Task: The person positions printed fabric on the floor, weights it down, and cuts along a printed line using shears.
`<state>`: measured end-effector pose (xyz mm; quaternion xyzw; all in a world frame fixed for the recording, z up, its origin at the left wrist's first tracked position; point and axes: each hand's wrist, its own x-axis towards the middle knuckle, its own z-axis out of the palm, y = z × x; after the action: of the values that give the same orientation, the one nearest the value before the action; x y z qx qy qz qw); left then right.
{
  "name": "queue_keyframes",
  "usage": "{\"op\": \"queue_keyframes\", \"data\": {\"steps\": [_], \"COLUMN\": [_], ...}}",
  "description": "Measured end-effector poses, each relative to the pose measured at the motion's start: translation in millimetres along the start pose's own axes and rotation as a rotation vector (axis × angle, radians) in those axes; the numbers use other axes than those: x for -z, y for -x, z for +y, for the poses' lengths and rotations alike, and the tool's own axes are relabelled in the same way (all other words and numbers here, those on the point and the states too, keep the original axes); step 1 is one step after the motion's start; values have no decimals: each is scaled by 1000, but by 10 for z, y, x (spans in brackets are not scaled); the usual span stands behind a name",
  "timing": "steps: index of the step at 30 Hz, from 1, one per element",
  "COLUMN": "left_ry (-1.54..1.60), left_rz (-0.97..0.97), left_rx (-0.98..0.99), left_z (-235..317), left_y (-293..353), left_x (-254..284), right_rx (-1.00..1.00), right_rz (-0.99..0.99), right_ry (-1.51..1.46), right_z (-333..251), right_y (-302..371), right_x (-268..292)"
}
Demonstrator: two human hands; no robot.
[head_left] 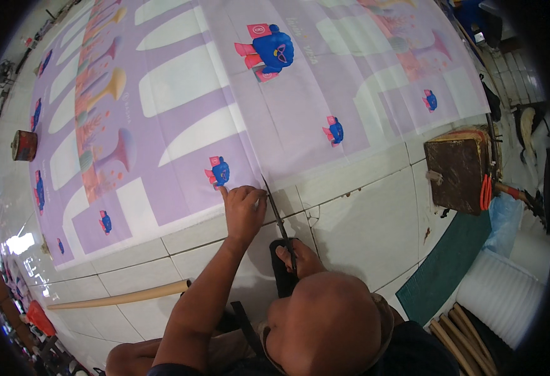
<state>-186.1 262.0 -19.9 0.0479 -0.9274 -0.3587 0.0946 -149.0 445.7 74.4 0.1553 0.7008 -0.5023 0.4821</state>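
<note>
A large lilac printed sheet (269, 141) with blue cartoon figures and white arches spreads over the tiled floor. My left hand (246, 210) is at its near edge, fingers curled down and closed on the sheet beside a blue figure (220, 170). Just to its right, my right hand (303, 258) grips a pair of long dark scissors (276, 210). Their blades point away from me, with the tips at the sheet's edge by a seam or fold line. My bent knee (334, 316) hides most of my right forearm.
On the sheet's left side stands a red-brown tin (24, 145). A cardboard tube (121, 301) lies on the tiles at left. To the right are a worn brown box (457, 172) with orange-handled scissors (486, 192), a green mat (444, 269), a white foam roll (497, 294) and several tubes (466, 341).
</note>
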Motion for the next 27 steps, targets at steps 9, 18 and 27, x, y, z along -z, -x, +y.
{"op": "queue_keyframes", "data": {"steps": [9, 18, 27], "left_ry": [-23, -36, -7], "left_rz": [10, -1, 6], "left_rx": [-9, -12, -17], "left_z": [1, -9, -33], "left_y": [10, 18, 12], "left_x": [-33, -28, -4], "right_rx": [151, 207, 117], "right_rz": [115, 136, 117], "right_ry": [-16, -68, 147], "right_z": [525, 496, 425], "right_y": [-283, -239, -595], "right_x": [-171, -186, -136]}}
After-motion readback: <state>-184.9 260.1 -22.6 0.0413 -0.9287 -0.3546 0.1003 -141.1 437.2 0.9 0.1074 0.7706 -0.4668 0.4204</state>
